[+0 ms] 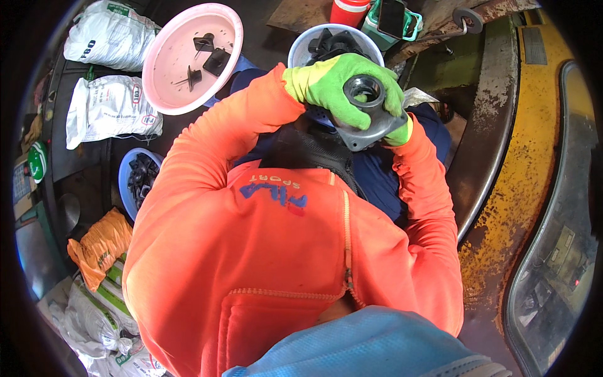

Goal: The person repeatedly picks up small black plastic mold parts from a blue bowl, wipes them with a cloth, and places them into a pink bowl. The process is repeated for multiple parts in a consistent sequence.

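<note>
Both my hands wear green gloves and are closed round a black flanged part with a round collar and a corner hole (375, 125). My left hand (330, 85) wraps over its left side, one finger lying across the front below the collar. My right hand (397, 134) grips the right side, partly hidden by the part. A green fingertip shows through the collar's opening. Just beyond my hands stands a pale blue-white basin (303, 45) holding several black pieces. What the black part is made of, I cannot tell.
A pink basin (164, 47) with a few black pieces stands far left. A blue basin (124, 182) of black parts is nearer. White sacks (113, 107) and an orange bag (103, 245) line the left. A rusty yellow machine frame (524, 151) runs along the right, near a red container (347, 12).
</note>
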Demonstrator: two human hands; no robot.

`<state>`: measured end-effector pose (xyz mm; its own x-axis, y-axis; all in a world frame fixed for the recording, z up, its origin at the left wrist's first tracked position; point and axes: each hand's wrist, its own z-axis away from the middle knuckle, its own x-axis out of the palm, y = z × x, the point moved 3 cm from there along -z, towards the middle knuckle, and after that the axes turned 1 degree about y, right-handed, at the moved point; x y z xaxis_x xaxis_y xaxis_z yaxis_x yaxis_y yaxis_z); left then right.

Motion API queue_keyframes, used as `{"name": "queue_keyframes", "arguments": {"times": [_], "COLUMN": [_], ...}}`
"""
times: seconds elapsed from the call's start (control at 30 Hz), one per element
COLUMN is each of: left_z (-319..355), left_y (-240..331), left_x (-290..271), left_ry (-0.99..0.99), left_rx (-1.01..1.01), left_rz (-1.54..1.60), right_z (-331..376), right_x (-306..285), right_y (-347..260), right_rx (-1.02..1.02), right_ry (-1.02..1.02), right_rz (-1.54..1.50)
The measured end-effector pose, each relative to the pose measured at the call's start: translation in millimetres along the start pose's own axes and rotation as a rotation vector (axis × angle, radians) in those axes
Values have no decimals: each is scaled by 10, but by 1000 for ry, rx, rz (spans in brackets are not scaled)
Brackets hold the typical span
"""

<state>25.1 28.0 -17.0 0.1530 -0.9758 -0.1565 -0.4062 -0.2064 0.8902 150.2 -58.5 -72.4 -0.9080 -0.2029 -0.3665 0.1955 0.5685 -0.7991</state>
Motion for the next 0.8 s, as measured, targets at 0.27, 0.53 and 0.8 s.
{"name": "queue_keyframes", "arguments": {"times": [0.27,0.53,0.8], "left_z": [-48,14,64], "left_y": [188,230,201], "left_x": [-63,-17,-3], "left_ry": [400,323,256], "left_rx": [206,239,196], "left_rz": [-464,-400,-308], "right_z": [-237,-256,-139], "right_x": [-32,22,-47], "right_y": [-174,-284,-238], "right_rx": [39,78,-64], "right_ry": [271,229,58], "right_rz": [382,128,320]}}
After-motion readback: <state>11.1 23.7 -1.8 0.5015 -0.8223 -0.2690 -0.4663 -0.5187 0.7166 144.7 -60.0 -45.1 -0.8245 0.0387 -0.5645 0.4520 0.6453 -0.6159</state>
